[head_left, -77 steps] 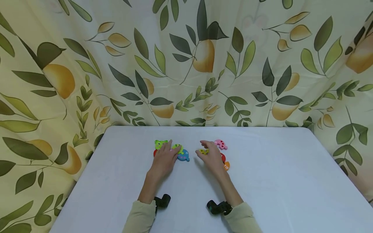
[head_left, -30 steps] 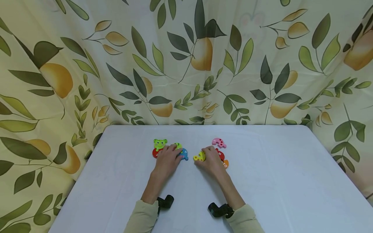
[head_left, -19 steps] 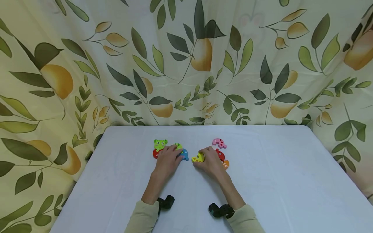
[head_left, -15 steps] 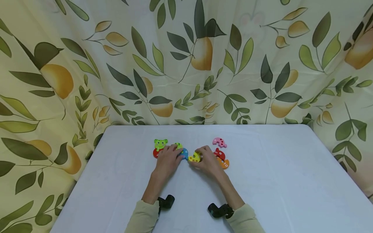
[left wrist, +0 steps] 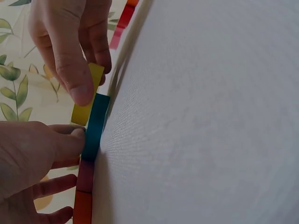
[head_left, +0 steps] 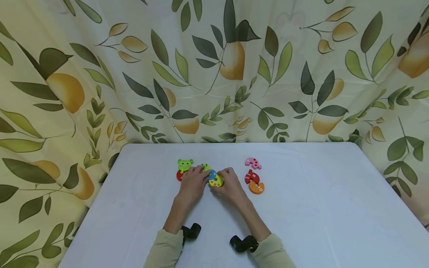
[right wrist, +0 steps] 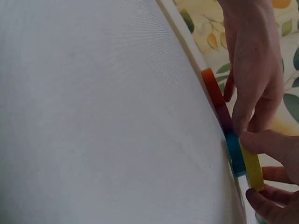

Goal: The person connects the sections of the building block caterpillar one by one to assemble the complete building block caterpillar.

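In the head view my right hand (head_left: 231, 186) pinches a yellow dotted puzzle piece (head_left: 216, 182) between thumb and fingers. The yellow piece overlaps the blue number piece (head_left: 212, 174); both wrist views show the yellow edge (right wrist: 252, 168) standing higher than the blue edge (left wrist: 96, 126). My left hand (head_left: 192, 186) holds the blue piece between thumb and index finger, its other fingers spread along the joined row. That row has a green animal-head piece (head_left: 185, 165), a red piece (head_left: 180, 175) and a green striped piece (head_left: 205, 166); the left hand hides its middle.
To the right lie a pink dotted piece (head_left: 253, 163), a red striped piece (head_left: 251, 176) and an orange number piece (head_left: 256, 187), the last two touching. All are on a white-covered table (head_left: 318, 208), with a leaf-patterned curtain (head_left: 214, 123) behind it.
My right hand has taken hold of the yellow piece and brought it left, from beside the red and orange pieces onto the blue piece. My left hand has stayed almost still at the row.
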`<state>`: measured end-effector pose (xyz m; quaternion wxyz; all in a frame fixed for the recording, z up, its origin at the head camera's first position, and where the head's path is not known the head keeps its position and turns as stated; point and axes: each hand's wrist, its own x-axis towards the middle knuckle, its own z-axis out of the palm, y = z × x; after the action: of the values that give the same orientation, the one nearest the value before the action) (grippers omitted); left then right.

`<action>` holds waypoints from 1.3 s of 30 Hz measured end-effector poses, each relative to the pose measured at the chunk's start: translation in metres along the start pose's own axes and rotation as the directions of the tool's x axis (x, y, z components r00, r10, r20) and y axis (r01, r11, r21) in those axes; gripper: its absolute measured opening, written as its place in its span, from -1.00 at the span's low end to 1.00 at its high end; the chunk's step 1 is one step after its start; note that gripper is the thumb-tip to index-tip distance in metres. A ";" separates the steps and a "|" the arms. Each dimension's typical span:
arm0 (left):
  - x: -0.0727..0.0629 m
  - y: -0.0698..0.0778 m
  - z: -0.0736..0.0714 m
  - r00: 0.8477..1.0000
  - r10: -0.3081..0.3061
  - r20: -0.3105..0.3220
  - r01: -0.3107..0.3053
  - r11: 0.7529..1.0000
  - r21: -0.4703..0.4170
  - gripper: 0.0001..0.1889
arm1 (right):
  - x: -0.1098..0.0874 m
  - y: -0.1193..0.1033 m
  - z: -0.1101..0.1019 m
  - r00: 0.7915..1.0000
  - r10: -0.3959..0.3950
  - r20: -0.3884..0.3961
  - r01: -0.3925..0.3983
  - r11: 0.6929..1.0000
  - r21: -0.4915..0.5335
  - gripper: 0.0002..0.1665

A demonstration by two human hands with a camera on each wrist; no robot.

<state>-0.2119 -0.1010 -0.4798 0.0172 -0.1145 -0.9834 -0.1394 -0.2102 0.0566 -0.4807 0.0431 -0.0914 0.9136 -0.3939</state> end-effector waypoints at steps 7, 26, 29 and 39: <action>0.000 -0.001 0.000 1.000 0.007 -0.005 -0.007 1.000 -0.010 -0.58 | -0.001 -0.002 0.002 1.000 0.027 -0.010 -0.027 1.000 0.010 -0.35; 0.000 -0.002 0.000 1.000 0.015 -0.009 -0.016 1.000 -0.024 -0.59 | 0.002 -0.002 0.007 0.996 0.087 -0.026 -0.087 0.996 0.005 -0.35; 0.000 -0.002 0.000 1.000 0.017 -0.009 -0.018 1.000 -0.024 -0.59 | 0.003 -0.001 0.006 0.996 0.083 -0.023 -0.083 0.997 0.008 -0.36; 0.000 -0.002 -0.001 1.000 0.017 0.002 -0.017 1.000 -0.026 -0.59 | 0.003 0.005 0.006 0.998 0.054 -0.015 -0.054 0.998 0.037 -0.38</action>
<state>-0.2122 -0.1027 -0.4795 0.0160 -0.1233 -0.9805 -0.1519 -0.2129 0.0548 -0.4885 0.0481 -0.0627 0.9087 -0.4099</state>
